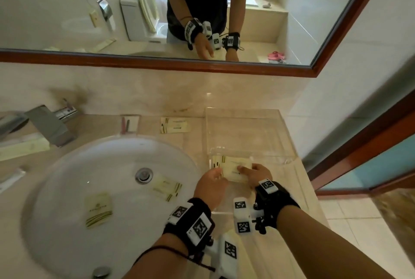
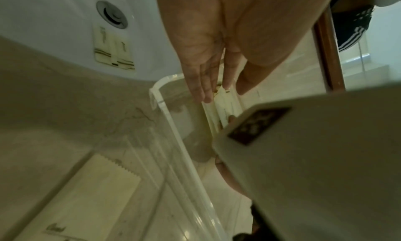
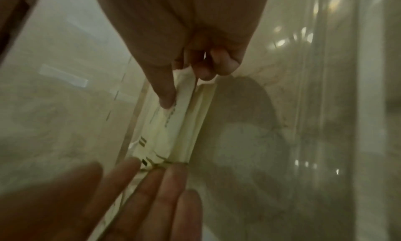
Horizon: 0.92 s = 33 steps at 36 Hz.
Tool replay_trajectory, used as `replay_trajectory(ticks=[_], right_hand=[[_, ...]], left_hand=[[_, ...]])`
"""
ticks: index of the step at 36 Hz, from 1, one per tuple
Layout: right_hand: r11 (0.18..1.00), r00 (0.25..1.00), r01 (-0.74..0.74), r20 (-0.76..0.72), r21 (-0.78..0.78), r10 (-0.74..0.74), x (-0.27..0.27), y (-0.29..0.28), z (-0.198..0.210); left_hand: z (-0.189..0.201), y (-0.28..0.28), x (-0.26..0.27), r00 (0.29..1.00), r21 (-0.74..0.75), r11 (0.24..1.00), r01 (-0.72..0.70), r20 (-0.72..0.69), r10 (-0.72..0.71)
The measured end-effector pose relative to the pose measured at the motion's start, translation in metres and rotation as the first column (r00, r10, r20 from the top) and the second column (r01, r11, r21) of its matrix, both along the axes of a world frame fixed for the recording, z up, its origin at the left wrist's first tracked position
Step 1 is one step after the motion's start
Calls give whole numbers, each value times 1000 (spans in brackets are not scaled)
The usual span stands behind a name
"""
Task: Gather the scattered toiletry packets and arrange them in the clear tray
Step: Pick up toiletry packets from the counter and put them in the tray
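Note:
The clear tray (image 1: 244, 111) stands on the marble counter right of the sink, and its rim (image 2: 173, 129) shows in the left wrist view. A small stack of cream toiletry packets (image 1: 233, 166) (image 3: 173, 133) stands on edge inside the tray's near left corner. My right hand (image 1: 243, 169) (image 3: 184, 83) pinches one end of the stack between thumb and curled fingers. My left hand (image 1: 219, 172) (image 2: 217, 93) has straight fingers that touch the stack's other end. Two more packets lie in the sink basin (image 1: 167, 187) (image 1: 98, 209).
Behind the white sink (image 1: 67, 166) lie a packet (image 1: 175, 125) and a pouch (image 1: 130, 123). Long packets (image 1: 22, 146) lie left by the metal faucet (image 1: 45, 123). Another packet (image 2: 93, 193) lies on the counter beside the tray. A mirror hangs above.

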State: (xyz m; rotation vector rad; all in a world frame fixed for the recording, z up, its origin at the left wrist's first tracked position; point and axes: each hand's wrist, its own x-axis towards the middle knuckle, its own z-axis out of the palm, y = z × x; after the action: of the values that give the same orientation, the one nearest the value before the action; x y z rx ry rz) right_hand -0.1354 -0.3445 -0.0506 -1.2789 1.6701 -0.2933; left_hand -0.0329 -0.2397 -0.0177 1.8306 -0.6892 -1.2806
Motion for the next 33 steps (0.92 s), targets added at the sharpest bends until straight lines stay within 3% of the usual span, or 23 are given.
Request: replay_trajectory(ticks=[8,16,23,27,33], right_hand=[[999,998,17,-61,-46,-20,11,0,1],[987,996,62,-58,-151,-71,4,9,11],[938,967,-251,-109,-238,231,39,37,44],[872,905,-424,-165,-245,393,80,60,53],[771,780,-622,-188,-137,597,151,100,51]], left_hand=[[2,-8,1,996,84,993,84,16,-85],[6,-4,9,999,64,997,50,-9,-49],[16,36,46,990,69,996,54,126,-63],[19,69,84,984,71,997,13,175,-25],[20,126,146,971,123,986,-114,224,84]])
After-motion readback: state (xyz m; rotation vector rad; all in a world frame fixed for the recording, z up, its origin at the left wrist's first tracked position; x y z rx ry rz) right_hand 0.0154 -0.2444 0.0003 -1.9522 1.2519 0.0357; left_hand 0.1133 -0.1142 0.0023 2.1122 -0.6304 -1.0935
